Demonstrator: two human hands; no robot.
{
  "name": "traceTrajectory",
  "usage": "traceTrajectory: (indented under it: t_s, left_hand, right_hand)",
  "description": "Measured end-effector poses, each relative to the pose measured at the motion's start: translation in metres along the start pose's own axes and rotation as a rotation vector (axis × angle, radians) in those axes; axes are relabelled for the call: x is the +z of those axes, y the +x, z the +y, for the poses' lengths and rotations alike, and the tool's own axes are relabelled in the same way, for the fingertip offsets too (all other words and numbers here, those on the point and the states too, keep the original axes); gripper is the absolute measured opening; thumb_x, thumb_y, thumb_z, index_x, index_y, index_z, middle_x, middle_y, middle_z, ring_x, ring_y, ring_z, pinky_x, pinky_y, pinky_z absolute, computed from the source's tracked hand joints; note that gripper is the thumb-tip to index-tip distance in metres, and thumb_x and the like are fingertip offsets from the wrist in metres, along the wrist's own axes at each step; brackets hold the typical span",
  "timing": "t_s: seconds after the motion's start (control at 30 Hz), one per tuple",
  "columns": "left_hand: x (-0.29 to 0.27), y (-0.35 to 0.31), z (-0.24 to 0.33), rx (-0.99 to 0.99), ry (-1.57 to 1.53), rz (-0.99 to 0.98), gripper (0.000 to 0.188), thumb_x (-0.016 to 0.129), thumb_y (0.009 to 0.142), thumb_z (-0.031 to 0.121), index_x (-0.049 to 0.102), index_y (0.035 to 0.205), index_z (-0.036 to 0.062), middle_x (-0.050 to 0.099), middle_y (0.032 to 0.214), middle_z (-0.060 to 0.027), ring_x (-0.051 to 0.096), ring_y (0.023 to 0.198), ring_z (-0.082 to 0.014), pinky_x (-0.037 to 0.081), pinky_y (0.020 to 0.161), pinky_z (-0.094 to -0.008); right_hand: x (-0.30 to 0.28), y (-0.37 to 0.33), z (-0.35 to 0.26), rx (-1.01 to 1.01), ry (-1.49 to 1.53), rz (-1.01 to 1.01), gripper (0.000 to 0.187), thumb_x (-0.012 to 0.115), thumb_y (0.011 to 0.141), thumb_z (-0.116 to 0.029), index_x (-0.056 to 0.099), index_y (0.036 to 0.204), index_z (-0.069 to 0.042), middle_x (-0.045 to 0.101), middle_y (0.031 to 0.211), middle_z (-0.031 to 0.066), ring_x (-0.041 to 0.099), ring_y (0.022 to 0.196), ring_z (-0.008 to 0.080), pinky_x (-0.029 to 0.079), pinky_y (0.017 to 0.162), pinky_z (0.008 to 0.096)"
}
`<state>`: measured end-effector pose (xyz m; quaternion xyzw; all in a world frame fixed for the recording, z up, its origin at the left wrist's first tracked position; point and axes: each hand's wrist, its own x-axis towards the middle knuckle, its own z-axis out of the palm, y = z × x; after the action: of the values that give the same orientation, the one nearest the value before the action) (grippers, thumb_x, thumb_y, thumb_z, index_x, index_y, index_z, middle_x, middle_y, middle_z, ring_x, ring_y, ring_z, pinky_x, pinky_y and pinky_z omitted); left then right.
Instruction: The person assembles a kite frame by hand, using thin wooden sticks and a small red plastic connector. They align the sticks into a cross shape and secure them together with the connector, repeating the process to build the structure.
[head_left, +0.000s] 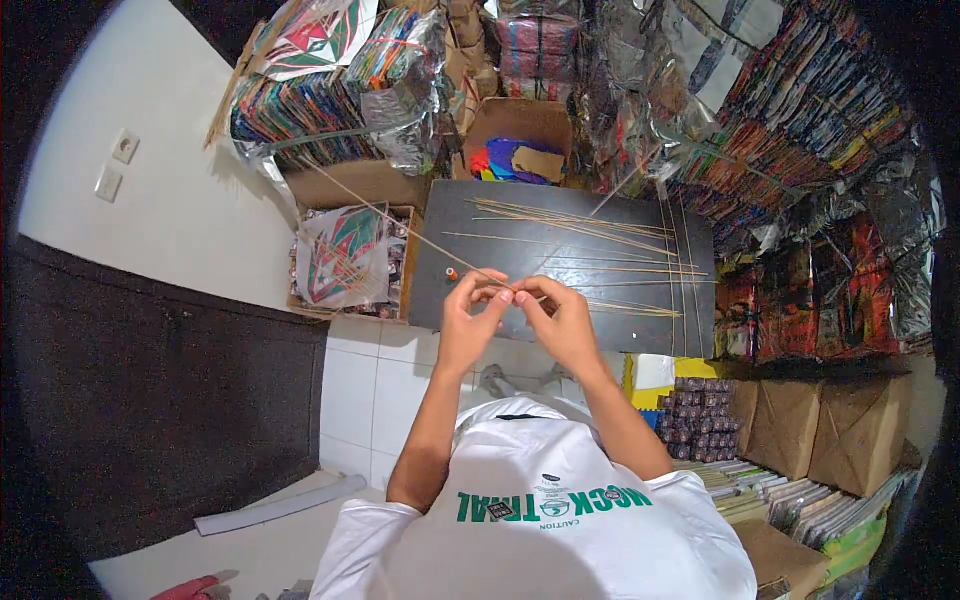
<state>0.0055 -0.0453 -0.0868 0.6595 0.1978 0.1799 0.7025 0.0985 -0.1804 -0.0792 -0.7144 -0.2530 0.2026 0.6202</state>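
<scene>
Both my hands meet above the near edge of the dark table, fingertips pinched together. My left hand (474, 312) is closed on a long thin bamboo stick (400, 222) that slants up to the far left. My right hand (560, 322) pinches at the same spot, where a second thin stick (620, 188) seems to run up to the far right; the exact crossing is hidden by my fingers. On the table (450, 215) lie several loose bamboo sticks (590, 225), most lengthwise, a few crosswise at the right. A small orange item (451, 273) lies beside my left fingers.
Left of the table stands a cardboard box (408, 300) with a printed kite sheet (343, 255) on it. An open carton (510, 120) sits behind. Bundled stacks of colourful sheets (330, 105) crowd the back and right. Brown packages (860, 430) stand at the lower right.
</scene>
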Motion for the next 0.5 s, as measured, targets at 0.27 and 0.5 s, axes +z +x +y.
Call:
traceTrajectory:
  t_s: [0.27, 0.5]
  left_hand:
    - [-0.037, 0.025, 0.015, -0.011, -0.242, 0.175, 0.026, 0.067, 0.096, 0.006, 0.065, 0.120, -0.0024, 0.069, 0.111, -0.0112, 0.067, 0.095, -0.0137, 0.058, 0.081, -0.0284]
    - [-0.053, 0.033, 0.003, 0.049, -0.035, 0.164, 0.031, 0.069, 0.091, 0.000, 0.066, 0.122, -0.0036, 0.070, 0.114, -0.0113, 0.068, 0.092, -0.0149, 0.059, 0.082, -0.0289]
  right_hand:
    - [-0.008, -0.001, 0.021, 0.161, 0.180, -0.157, 0.016, 0.065, 0.094, -0.012, 0.072, 0.100, 0.001, 0.072, 0.080, 0.0064, 0.065, 0.067, 0.0088, 0.052, 0.059, 0.0257]
    - [-0.008, -0.011, 0.006, 0.319, 0.243, -0.295, 0.019, 0.064, 0.095, -0.014, 0.071, 0.102, 0.002, 0.070, 0.078, 0.0053, 0.064, 0.063, 0.0085, 0.052, 0.057, 0.0252]
